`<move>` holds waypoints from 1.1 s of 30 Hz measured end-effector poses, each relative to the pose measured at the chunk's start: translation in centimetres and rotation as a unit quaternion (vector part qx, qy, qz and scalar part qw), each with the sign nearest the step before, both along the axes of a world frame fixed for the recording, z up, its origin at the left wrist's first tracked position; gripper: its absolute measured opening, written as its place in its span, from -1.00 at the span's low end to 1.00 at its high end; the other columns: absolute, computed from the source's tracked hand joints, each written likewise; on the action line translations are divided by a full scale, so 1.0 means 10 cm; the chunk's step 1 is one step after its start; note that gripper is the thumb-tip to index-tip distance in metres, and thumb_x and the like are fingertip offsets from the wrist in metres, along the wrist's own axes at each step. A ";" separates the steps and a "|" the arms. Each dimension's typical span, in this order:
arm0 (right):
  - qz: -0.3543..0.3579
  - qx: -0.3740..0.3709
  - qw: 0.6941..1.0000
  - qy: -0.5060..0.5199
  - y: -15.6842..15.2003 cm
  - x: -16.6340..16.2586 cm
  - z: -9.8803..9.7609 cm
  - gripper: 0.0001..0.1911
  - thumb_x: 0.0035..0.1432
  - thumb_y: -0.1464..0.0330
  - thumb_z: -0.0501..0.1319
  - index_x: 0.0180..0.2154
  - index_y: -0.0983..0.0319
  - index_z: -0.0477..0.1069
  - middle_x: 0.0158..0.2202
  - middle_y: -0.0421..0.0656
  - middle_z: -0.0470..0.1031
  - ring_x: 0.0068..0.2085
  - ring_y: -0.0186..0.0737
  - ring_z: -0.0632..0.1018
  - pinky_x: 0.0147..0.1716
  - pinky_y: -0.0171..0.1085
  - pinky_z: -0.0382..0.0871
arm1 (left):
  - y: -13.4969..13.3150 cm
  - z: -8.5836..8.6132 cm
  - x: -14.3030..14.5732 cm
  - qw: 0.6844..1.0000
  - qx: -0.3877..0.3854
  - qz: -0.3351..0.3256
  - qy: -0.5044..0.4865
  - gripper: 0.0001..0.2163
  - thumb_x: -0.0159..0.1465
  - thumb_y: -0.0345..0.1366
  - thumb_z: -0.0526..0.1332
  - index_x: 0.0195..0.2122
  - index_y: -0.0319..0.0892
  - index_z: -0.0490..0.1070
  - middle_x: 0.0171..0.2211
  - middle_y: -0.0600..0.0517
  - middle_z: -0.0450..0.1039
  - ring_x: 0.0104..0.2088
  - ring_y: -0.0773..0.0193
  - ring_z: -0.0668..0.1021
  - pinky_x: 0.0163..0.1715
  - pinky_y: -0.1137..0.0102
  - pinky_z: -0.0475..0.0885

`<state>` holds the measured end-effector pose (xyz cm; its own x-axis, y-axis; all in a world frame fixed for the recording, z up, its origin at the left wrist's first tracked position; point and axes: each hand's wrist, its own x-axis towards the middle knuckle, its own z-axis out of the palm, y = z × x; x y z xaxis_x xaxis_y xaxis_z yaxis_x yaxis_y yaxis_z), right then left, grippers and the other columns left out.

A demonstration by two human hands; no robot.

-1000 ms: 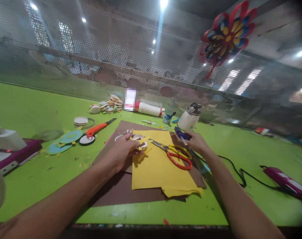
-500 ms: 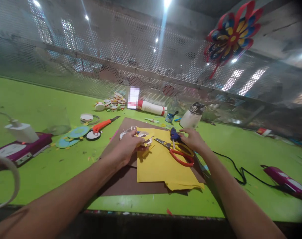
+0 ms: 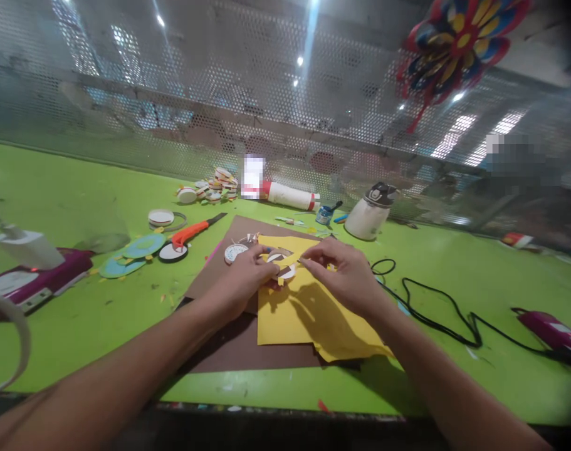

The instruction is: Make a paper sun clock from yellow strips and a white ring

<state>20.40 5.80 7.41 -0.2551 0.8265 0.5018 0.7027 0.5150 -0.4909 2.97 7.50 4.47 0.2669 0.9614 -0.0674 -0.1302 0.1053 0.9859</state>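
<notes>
My left hand (image 3: 250,275) is closed on a small white paper disc (image 3: 289,272) with brown strips and yellow tabs. The disc is held above a yellow paper sheet (image 3: 285,322) that lies over brown card (image 3: 229,341). Just right of the disc is my right hand (image 3: 346,272), thumb and forefinger pinched at its edge; whatever they hold is too small to make out. Left of my left fingers, a white round piece with printed marks (image 3: 235,252) rests on the card.
An orange-handled cutter (image 3: 191,233) and blue paper discs (image 3: 144,246) lie left, near a purple power strip (image 3: 41,282). Behind stand a paint jar (image 3: 324,215) and a white, black-topped container (image 3: 370,216). A black cord (image 3: 435,326) runs along the right.
My right hand has left the blue glue gun and come left to the disc, fingers pinched. Scissors and glue gun no longer show. More black cord is visible at right.
</notes>
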 end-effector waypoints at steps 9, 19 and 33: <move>-0.011 -0.015 0.959 -0.282 0.04 -0.19 0.08 -0.84 0.13 0.43 0.15 -0.31 0.28 0.52 -0.35 -0.09 0.41 -0.25 -0.20 0.41 -0.34 -0.31 0.17 | -0.03 0.01 0.02 0.999 0.016 -0.029 0.023 -0.69 -0.03 -0.54 0.16 -0.21 -0.29 0.36 -0.58 0.13 0.36 -0.60 0.43 0.40 -0.51 0.51 0.31; 0.017 0.003 0.907 -0.421 0.06 -0.33 0.12 -0.84 0.11 0.44 0.11 -0.35 0.27 0.47 -0.41 -0.09 0.42 -0.40 -0.25 0.41 -0.49 -0.29 0.01 | -0.05 0.00 0.05 0.998 0.019 -0.046 0.033 -0.81 -0.02 -0.58 0.13 -0.36 -0.26 0.31 -0.60 0.13 0.36 -0.62 0.44 0.41 -0.54 0.50 0.36; 0.049 0.005 0.885 -0.463 0.02 -0.31 0.09 -0.78 0.16 0.50 0.05 -0.25 0.31 0.46 -0.40 -0.04 0.42 -0.41 -0.24 0.40 -0.50 -0.29 -0.01 | 0.01 -0.07 0.06 0.998 0.006 -0.051 0.033 -0.82 -0.01 -0.61 0.16 -0.40 -0.25 0.27 -0.61 0.12 0.38 -0.61 0.43 0.46 -0.56 0.51 0.41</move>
